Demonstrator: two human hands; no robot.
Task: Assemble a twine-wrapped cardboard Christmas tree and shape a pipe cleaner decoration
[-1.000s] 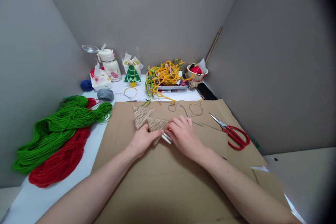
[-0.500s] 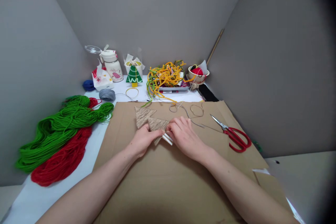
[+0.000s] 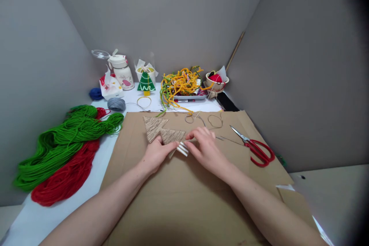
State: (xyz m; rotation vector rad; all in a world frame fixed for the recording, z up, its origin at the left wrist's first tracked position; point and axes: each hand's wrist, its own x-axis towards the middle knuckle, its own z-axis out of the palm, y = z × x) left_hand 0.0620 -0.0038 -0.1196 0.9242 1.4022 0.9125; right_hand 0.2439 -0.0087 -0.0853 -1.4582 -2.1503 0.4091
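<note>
My left hand is closed on a tree-shaped piece wrapped in brown twine, thumb on top near its lower end. The piece lies tilted above the cardboard, its pointed tip toward the upper left. White strips, its stem end, stick out bare to the right of my left thumb. My right hand is beside this end, with thumb and index finger apart and the thumb tip close to the strips. Whether that thumb touches them is hard to tell. A thin grey cord lies looped beyond my right hand.
Red-handled scissors lie right on the cardboard sheet. Green yarn and red yarn are at the left. Behind stand a grey yarn ball, a bottle, a green tree ornament and a tray of orange yarn.
My right thumb and index finger have parted, uncovering more of the white strips. The twine-wrapped piece has shifted slightly left in my left hand.
</note>
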